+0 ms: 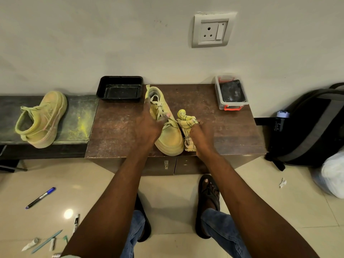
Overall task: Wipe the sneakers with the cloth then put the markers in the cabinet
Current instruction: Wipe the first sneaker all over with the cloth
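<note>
Wiping one dusty yellow-green lace-up sneaker [168, 127] on the brown cabinet top [119, 131].

Left hand [149, 125] steadies the shoe at the laces, fingers spread; right hand [201, 135] curled round a bunched yellow checked cloth [186, 125] against the shoe's right side. Toe sits at the near edge: a hard stroke could likely push it off, or smear powder wider. Second matching sneaker [41, 120] waits far left on the dark, powder-streaked bench [80, 118]. Blue-capped marker pen [41, 197] and a white-barrelled marker [76, 221] lie on the tiled floor, near left, among small tubes; none in the cabinet yet. Black plastic tray [120, 88] and clear lidded box with orange clips [230, 94] stand by the wall. A sandalled foot stands before the cabinet doors [163, 165], which look closed.
</note>
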`<state>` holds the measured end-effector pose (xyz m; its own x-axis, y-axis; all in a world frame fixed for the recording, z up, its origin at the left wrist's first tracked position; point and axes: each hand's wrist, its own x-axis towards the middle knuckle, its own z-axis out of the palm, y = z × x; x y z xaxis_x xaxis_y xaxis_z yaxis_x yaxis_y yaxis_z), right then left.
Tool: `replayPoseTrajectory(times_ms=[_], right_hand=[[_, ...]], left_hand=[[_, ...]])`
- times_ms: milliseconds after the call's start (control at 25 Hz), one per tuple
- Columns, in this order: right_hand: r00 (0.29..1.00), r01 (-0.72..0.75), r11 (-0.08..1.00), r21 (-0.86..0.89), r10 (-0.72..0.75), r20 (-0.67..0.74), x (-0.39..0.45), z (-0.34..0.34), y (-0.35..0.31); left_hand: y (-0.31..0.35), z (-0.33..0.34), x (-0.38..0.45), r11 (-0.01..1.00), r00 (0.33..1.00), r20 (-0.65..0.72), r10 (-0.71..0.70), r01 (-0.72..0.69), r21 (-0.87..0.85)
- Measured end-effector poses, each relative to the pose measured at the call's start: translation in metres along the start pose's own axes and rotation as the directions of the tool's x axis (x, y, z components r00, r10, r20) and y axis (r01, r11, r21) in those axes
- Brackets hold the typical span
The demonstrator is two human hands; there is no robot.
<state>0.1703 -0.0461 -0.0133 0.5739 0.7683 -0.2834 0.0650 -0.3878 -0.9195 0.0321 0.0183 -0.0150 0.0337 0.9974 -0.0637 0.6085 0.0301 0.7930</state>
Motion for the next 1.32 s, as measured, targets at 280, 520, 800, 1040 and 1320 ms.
replayPoseTrajectory(times_ms=[280,520,800,1040,1320], right_hand=[[0.995,-0.094,0.973,0.209,0.088,0.037,-0.004,-0.008,-0.005],[0.998,0.053,0.988,0.146,-0.047,-0.048,-0.005,0.001,-0.012],[0.752,0.651,0.749,-0.125,-0.614,0.240,-0.021,0.013,0.003],[0.650,0.758,0.579,-0.302,-0.633,0.419,-0.025,0.018,0.010],[0.285,0.946,0.068,-0.317,-0.643,0.711,-0.079,0.011,0.027]], left_hand=[[-0.005,-0.010,0.011,0.986,0.998,0.045,-0.033,0.040,-0.165],[-0.025,-0.037,0.021,0.836,0.956,0.278,-0.095,0.228,-0.498],[-0.021,-0.041,0.022,0.625,0.942,0.307,-0.138,0.323,-0.711],[-0.023,-0.043,0.020,0.825,0.981,0.172,-0.094,0.173,-0.538],[-0.034,-0.046,0.023,0.864,0.997,0.028,-0.065,0.070,-0.499]])
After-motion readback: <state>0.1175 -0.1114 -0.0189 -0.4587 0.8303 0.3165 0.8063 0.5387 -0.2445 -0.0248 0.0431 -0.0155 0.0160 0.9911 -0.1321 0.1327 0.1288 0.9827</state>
